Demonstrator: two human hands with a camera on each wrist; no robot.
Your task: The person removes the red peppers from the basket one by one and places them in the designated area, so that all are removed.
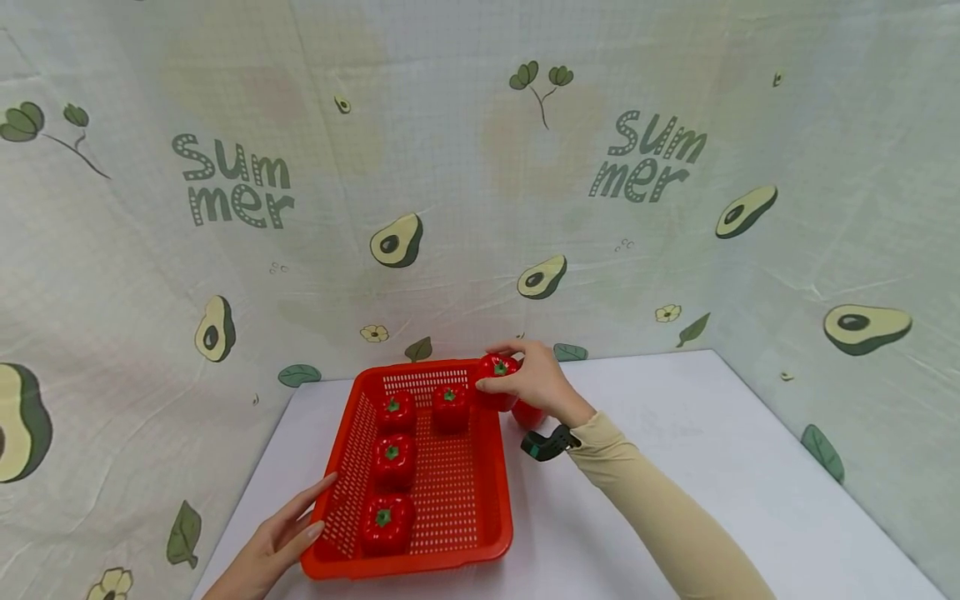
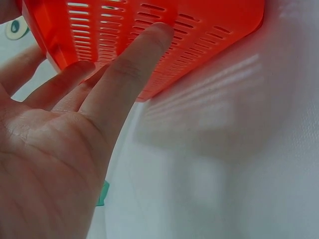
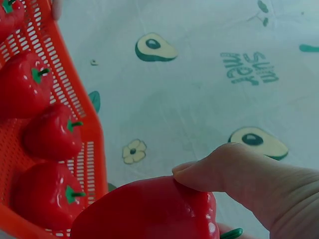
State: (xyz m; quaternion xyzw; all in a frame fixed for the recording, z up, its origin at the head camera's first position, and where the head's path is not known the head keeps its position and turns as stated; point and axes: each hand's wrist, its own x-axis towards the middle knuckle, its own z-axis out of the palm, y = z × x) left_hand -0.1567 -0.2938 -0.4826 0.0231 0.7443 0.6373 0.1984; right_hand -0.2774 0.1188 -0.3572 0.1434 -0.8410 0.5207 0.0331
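Observation:
My right hand [image 1: 536,379] grips a red bell pepper [image 1: 493,398] by its sides, at the back right rim of a red plastic basket [image 1: 491,492]. In the right wrist view the thumb presses on this pepper [image 3: 144,211], whose green stem points right. Inside the basket several red bell peppers stand stem up: a left column with a front pepper [image 1: 386,525], and a back one [image 1: 451,410] beside it. My left hand [image 1: 266,542] touches the basket's left side with its fingers extended. Its fingers rest against the slotted outer wall [image 2: 194,40] in the left wrist view.
Another red bell pepper [image 1: 528,415] lies on the white table [image 1: 637,417] just right of the basket, partly hidden by my right hand. A cloth [image 1: 465,167] printed with avocados and lettering hangs behind the table and at both sides.

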